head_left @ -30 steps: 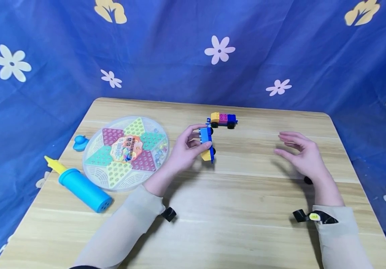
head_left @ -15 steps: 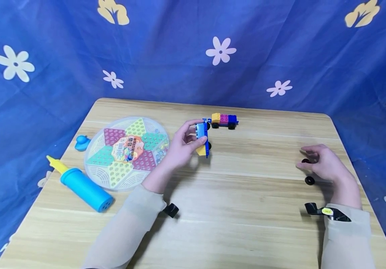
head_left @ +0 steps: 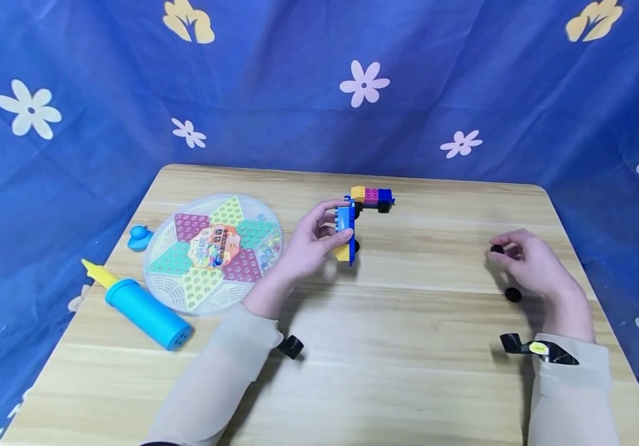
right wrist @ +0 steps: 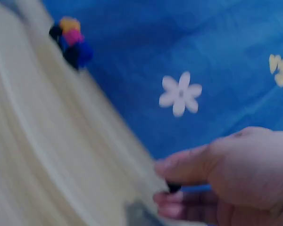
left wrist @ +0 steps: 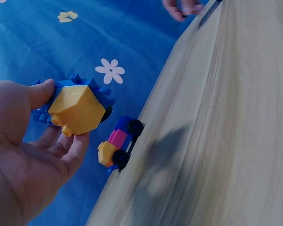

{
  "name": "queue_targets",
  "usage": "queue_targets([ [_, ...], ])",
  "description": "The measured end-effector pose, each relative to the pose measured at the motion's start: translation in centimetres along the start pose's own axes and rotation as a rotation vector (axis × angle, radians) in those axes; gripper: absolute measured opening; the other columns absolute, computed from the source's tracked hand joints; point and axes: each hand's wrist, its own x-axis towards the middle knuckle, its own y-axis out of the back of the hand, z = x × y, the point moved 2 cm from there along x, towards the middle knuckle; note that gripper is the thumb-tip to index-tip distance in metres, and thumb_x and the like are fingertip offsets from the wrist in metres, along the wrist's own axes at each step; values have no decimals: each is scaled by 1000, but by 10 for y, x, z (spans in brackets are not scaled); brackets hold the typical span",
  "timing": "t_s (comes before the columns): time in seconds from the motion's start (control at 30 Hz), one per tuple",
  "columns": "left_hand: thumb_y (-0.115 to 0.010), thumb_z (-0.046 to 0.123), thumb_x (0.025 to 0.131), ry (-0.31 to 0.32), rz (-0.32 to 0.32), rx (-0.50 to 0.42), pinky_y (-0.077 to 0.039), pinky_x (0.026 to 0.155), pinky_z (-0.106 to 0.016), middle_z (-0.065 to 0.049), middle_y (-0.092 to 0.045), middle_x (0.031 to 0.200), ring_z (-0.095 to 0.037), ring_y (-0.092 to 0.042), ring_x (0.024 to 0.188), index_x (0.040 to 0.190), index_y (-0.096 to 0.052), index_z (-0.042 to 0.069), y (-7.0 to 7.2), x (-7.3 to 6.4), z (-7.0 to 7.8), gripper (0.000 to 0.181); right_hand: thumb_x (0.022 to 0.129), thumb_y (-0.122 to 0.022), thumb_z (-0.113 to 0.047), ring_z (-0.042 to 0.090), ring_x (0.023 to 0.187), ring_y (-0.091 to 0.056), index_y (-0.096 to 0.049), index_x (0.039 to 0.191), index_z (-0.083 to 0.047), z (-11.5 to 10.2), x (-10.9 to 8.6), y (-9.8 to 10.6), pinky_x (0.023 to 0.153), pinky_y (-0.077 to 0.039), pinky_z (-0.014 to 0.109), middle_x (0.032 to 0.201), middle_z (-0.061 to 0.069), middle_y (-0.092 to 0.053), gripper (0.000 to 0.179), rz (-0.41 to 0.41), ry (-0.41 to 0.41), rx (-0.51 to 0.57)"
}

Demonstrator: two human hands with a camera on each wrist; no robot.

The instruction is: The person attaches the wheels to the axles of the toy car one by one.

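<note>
My left hand (head_left: 314, 248) grips a blue and yellow toy block car (head_left: 344, 232) raised above the table and turned on its side, two black wheels on its right. In the left wrist view the yellow block (left wrist: 78, 110) of that car faces the camera, thumb above and fingers beneath. Over at the right, my right hand (head_left: 537, 266) pinches a small black toy wheel (head_left: 496, 249) between thumb and fingers. Another black wheel (head_left: 512, 294) lies on the table just below that hand. The right wrist view is blurred, with little of the pinched wheel (right wrist: 173, 187) showing.
A second block car (head_left: 372, 197), yellow, pink and blue, stands near the table's back edge. On the left lie a round Chinese checkers board (head_left: 158, 282), a blue toy duck (head_left: 139, 238) and a blue and yellow hand pump (head_left: 147, 313). A blue flowered cloth (head_left: 275, 93) hangs behind.
My right hand has moved right and toward the front edge, and now pinches one of the black wheels. The left hand still holds the car, with only small shifts.
</note>
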Motion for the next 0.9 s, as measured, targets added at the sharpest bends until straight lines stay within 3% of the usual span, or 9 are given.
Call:
queue_targets([
  [0.1, -74, 11, 101, -5, -12, -1, -57, 84, -39, -12, -68, 117, -30, -66, 93, 148, -58, 23, -3, 0, 1, 51, 101, -74, -10, 23, 96, -64, -70, 125, 2, -25, 5, 2, 77, -48, 15, 120, 16, -66, 27, 86, 92, 59],
  [0.27, -75, 12, 101, -10, -24, -15, -59, 82, -44, -12, -68, 118, -30, -68, 91, 148, -58, 25, -7, 1, 5, 51, 95, -79, -1, 6, 88, -64, -74, 124, -3, -62, 9, 1, 75, -49, 10, 112, 8, -70, 29, 169, 203, 158],
  [0.43, -78, 11, 99, -3, -32, -47, -61, 82, -37, -12, -66, 120, -29, -71, 92, 147, -58, 26, -11, 3, 9, 54, 89, -80, 9, 9, 87, -67, -74, 124, -1, -92, 9, -4, 76, -52, 11, 114, 11, -71, 37, 181, 324, 245],
  [0.67, -84, 7, 93, 18, -38, -110, -63, 81, -39, -15, -64, 123, -31, -75, 92, 147, -58, 23, -13, 2, 13, 63, 83, -84, 14, 12, 85, -68, -77, 121, -3, -130, 8, -13, 77, -55, 14, 110, 5, -72, 43, 190, 475, 291],
  [0.9, -83, 7, 93, 26, -49, -119, -64, 79, -39, -15, -62, 125, -31, -76, 93, 147, -58, 24, -14, 2, 20, 62, 73, -89, 18, 14, 80, -68, -78, 114, 1, -159, 7, -25, 75, -58, 18, 104, 7, -73, 46, 234, 601, 366],
])
